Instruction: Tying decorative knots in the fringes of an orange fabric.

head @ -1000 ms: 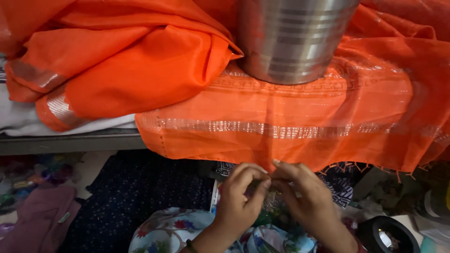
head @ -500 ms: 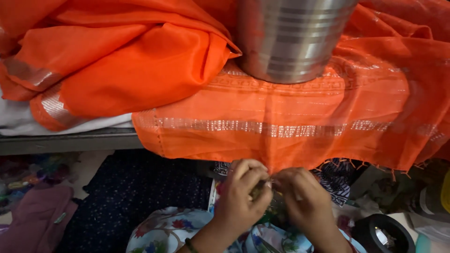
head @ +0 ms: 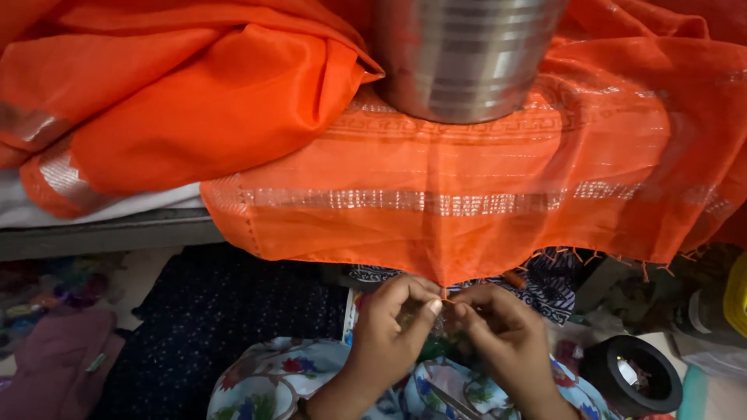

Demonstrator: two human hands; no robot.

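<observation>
A sheer orange cloth point(head: 467, 210) with silver woven bands hangs over the edge of a raised surface. Below its lower hem, my left hand point(head: 393, 327) and my right hand point(head: 506, 338) meet fingertip to fingertip. Both pinch a small tuft of orange fringe thread point(head: 445, 294) at the hem, which is pulled down into a point there. A wide ribbed steel pot point(head: 467, 54) stands on the cloth above, pinning it down. More short orange fringe threads point(head: 591, 257) hang along the hem to the right.
More orange cloth point(head: 171, 109) lies bunched at the left over a white layer point(head: 47, 206). Dark dotted fabric point(head: 233, 319) and floral fabric point(head: 264, 385) lie below my hands. A black round cup-like object point(head: 630, 377) sits at lower right; a purple cloth point(head: 54, 365) at lower left.
The view has shifted slightly. My hands have risen closer to the hem and drawn together, and the cloth's edge is now pulled down into a point between my fingertips.
</observation>
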